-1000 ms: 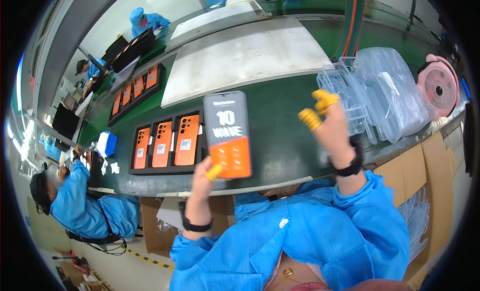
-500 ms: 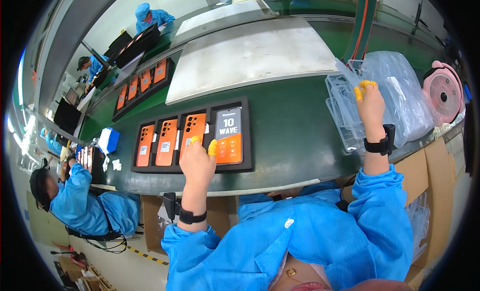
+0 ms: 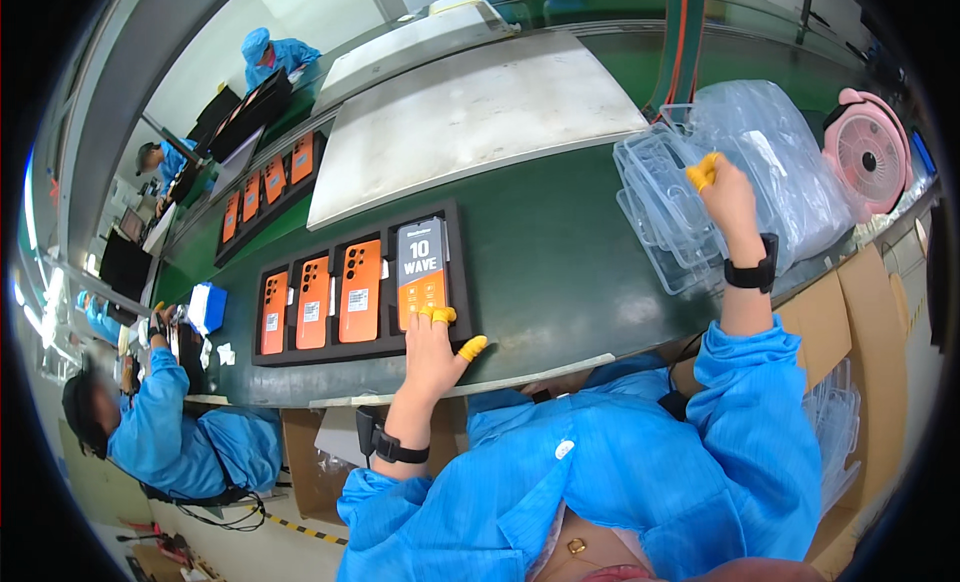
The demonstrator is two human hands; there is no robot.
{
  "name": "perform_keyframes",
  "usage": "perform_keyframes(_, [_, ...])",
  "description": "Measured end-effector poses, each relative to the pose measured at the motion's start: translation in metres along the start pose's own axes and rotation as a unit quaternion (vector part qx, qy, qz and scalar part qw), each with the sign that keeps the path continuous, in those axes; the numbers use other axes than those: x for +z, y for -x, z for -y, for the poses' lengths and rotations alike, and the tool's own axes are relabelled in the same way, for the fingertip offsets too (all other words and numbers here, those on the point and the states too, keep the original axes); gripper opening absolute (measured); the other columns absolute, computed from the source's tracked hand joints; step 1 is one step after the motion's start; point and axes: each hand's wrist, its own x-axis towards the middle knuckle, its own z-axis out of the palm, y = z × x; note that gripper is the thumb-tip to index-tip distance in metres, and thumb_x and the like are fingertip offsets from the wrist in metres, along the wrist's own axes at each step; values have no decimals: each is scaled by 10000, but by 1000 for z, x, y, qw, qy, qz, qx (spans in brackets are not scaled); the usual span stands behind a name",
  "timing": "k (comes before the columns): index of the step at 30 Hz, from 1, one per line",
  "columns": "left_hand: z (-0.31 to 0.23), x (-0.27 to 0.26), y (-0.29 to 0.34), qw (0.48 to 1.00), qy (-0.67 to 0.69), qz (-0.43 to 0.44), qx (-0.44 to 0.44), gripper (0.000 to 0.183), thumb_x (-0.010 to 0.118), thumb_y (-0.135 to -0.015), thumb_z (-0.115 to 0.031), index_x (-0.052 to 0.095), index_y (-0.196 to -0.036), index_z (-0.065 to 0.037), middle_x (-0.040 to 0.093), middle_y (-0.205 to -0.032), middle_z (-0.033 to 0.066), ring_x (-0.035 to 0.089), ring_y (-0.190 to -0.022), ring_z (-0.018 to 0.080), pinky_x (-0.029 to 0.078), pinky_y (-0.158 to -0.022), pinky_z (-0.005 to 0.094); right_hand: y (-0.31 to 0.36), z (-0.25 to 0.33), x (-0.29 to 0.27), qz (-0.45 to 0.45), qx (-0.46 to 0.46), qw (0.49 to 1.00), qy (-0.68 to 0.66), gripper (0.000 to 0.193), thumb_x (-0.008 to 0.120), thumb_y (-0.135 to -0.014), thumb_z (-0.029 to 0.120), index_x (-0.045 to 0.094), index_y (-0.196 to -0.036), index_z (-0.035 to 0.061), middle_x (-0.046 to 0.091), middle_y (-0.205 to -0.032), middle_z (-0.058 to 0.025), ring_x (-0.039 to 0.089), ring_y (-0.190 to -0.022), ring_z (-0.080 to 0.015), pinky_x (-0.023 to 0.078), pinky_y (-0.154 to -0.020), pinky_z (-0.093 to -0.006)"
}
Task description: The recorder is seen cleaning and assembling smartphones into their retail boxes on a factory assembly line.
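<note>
A black foam tray on the green bench holds three orange phones, backs up with white labels, and one phone with a grey and orange printed front. My left hand is at the near end of that printed phone, yellow-tipped fingers laid over its lower edge and the thumb spread away; it grips nothing. At the right, my right hand has its yellow-tipped fingers pinched together over clear plastic trays. Whether a sheet or tray edge is between those fingers is too transparent to make out.
A clear plastic bag lies beside the trays, with a pink fan past it. Behind is a large white board. Another foam tray of phones stands far left. A co-worker sits at the left; cardboard boxes flank me.
My left hand has moved right and nearer, from between two phones to the printed phone's lower edge, its thumb spreading. My right hand's fingers have drawn together above the clear trays. The view has shifted.
</note>
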Motion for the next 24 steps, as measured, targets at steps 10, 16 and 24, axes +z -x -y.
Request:
perform_keyframes(10, [-16, 18, -18, 990, 57, -106, -74, 378, 698, -669, -240, 517, -876, 19, 491, -866, 161, 444, -855, 334, 370, -758, 407, 35, 2, -2, 159, -134, 974, 92, 289, 709, -611, 175, 589, -843, 52, 594, -815, -113, 565, -780, -284, 454, -675, -354])
perform_keyframes(16, [-41, 3, -26, 974, 150, -148, -79, 330, 676, -698, -204, 513, -883, 15, 495, -844, 132, 454, -800, 293, 375, -719, 368, 26, 5, -20, 8, -170, 984, 57, 136, 636, -629, 93, 577, -748, 65, 580, -763, -84, 541, -770, -270, 454, -655, -367])
perform_keyframes(24, [-35, 6, -15, 965, 209, -115, -111, 278, 659, -720, -180, 519, -884, -5, 501, -830, 120, 469, -774, 264, 390, -697, 353, 26, 9, -10, 42, -184, 974, 122, 117, 604, -625, 42, 559, -731, 58, 553, -728, -83, 518, -752, -260, 436, -650, -357])
